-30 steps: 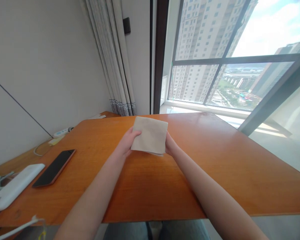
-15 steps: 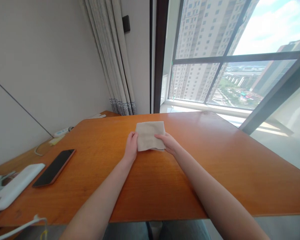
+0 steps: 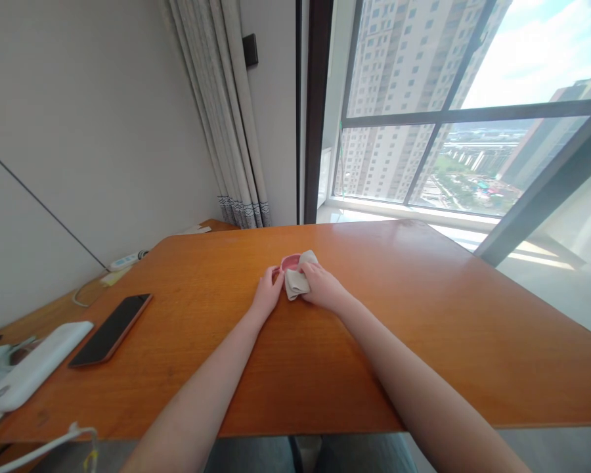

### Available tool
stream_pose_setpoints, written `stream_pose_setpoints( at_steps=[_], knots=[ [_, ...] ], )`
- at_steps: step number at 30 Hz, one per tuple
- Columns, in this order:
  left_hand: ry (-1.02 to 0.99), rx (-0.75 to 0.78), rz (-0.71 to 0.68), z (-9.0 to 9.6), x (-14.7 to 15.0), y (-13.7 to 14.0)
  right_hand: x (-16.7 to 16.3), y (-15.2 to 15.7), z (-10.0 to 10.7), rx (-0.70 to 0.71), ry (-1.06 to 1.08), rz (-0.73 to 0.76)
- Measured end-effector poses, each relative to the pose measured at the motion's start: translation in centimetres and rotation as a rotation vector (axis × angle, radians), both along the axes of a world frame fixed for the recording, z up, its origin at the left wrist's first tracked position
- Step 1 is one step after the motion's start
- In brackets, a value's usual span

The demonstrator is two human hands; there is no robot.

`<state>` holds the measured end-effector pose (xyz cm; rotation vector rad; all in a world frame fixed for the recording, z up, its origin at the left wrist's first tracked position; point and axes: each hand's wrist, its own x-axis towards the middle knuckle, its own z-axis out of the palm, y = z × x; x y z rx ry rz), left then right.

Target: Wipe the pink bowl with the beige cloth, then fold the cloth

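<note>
A pink cup (image 3: 290,262) stands on the wooden table (image 3: 217,276), its round rim partly visible in front of me. At its left side, my left hand (image 3: 266,290) has its fingers closed on the cup, where a handle seems to be. Bunched in my right hand (image 3: 321,284) is a beige cloth (image 3: 296,284), which lies over the cup's right and near side. The cloth and my fingers hide much of the cup, and I cannot tell how far the cloth reaches inside.
To the left lie a black-screened phone (image 3: 112,330) and a long white device (image 3: 37,364). A white cable (image 3: 39,449) hangs at the near left corner. Behind them is a power strip (image 3: 123,261). A curtain (image 3: 229,118) and a large window stand beyond the table.
The cloth was spread as a folded square between both hands, and the cup was not visible. Now my right hand alone bunches it against the cup, and my left hand has moved to the cup.
</note>
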<state>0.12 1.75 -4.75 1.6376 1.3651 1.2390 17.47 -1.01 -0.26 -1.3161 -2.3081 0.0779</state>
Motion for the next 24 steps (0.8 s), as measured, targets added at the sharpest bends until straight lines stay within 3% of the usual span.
stream_pose_setpoints(
  at_steps=[4, 7, 11, 14, 18, 24],
  knots=[
    [-0.077, -0.065, 0.009, 0.1, 0.3, -0.1, -0.2, 0.8, -0.7, 0.048, -0.131, -0.035],
    [-0.241, -0.126, 0.004, 0.4, 1.2, -0.7, -0.2, 1.1, -1.3, 0.075, -0.142, -0.042],
    [-0.536, -0.227, -0.007, 1.0, 2.7, -1.8, -1.2, 0.3, -1.7, 0.237, -0.103, -0.069],
    [-0.706, -0.24, 0.062, 1.5, 3.1, -2.2, -2.6, -0.5, -2.0, 0.341, -0.079, -0.026],
    [-0.667, -0.175, 0.195, 1.7, 2.7, -1.9, -3.3, -0.5, -2.4, 0.361, -0.065, 0.025],
    [-0.484, -0.116, 0.118, 1.6, 1.2, -0.9, -1.9, 0.5, -2.0, 0.361, -0.134, 0.127]
  ],
)
